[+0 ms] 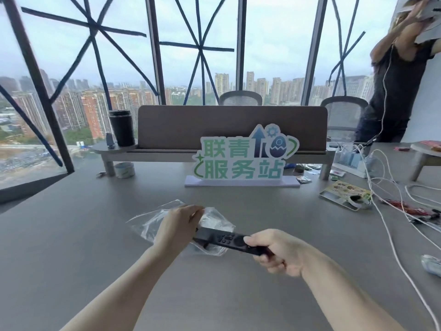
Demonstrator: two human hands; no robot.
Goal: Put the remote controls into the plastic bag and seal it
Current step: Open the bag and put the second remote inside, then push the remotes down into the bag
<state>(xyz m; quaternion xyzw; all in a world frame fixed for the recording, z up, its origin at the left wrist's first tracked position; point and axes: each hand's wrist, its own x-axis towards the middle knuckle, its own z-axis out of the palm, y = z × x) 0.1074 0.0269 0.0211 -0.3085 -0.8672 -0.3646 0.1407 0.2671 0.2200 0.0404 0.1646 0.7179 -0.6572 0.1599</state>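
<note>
**Mid-insertion: snag risk at the bag mouth**

Currently a black remote control (229, 240) is gripped at its near end by the right hand (278, 255), its far end entering the plastic bag (152, 223). The bag's mouth edge is pinched up by the left hand (179, 226). Thin, clear, crinkled film could fold over the remote's hard, squared corner and block entry. A slipped pinch would collapse the opening onto the matte grey surface (71, 259).
</note>
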